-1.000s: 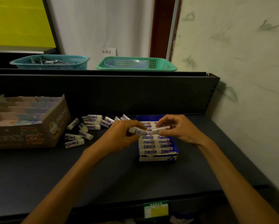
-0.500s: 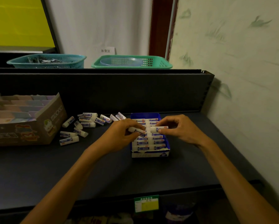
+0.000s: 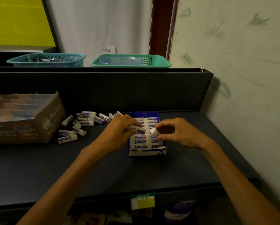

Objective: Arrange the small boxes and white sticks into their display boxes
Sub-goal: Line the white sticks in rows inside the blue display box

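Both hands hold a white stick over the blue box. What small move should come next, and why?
Probably lower the right hand's stick flat into the blue display box's right column; it is tilted end-up above sticks lying in neat rows.

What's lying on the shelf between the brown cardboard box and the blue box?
A scattered pile of loose white sticks lies between the brown cardboard box and the blue box, on the dark shelf, seen in the head view.

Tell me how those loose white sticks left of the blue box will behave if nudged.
The loose white sticks look round-bodied, so they would probably roll on the flat dark shelf. They seem rigid and light: the left hand pinches one with its fingertips. Those touching in the pile would likely shift together.
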`<state>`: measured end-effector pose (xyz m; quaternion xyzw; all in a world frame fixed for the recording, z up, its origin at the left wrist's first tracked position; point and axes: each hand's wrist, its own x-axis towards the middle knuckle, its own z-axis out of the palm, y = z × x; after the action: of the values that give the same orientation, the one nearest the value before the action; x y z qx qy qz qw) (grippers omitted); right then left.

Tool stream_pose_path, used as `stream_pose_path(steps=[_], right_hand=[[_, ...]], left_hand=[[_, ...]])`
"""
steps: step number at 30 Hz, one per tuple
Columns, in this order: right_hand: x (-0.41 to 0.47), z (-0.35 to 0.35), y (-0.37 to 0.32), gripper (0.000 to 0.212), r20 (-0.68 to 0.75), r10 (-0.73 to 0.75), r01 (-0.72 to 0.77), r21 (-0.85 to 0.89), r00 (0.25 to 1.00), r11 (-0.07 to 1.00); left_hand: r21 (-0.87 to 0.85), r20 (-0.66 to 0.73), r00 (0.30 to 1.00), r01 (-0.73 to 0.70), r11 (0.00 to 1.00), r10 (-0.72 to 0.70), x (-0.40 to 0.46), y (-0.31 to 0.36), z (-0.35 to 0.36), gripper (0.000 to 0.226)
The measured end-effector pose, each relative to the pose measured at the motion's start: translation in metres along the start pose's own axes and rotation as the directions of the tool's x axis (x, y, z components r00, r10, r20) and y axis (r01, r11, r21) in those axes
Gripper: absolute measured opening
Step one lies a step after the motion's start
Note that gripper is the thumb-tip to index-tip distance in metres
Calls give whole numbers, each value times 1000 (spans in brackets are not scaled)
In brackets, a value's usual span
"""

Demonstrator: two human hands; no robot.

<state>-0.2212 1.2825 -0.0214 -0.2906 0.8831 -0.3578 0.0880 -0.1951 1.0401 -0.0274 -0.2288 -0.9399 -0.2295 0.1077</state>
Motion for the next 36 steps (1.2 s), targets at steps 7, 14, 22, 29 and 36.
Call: stream_pose_path(steps=[7,14,22,29,36], right_hand=[[8,1,-11,30,135,42,-20,-160,990,987],[19,2,-16,25,237,109,-48,-253,965,966],[25,5,-14,25,296,129,-39,-291,946,956],[28,7,-13,24,324,141,-10,-376,936,927],[28,4,-16,24,343,133,29,-428,930,903]], left_hand=[[-49,110,993,45,998,-39,-3,-1,0,29],[-22,263,965,15,1000,-8,3,1,-3,26],[29,389,921,11,1000,-21,14,2,-2,26],[71,456,890,-28,997,-7,23,4,2,23],[117,516,857,-74,990,3,28,5,5,26]])
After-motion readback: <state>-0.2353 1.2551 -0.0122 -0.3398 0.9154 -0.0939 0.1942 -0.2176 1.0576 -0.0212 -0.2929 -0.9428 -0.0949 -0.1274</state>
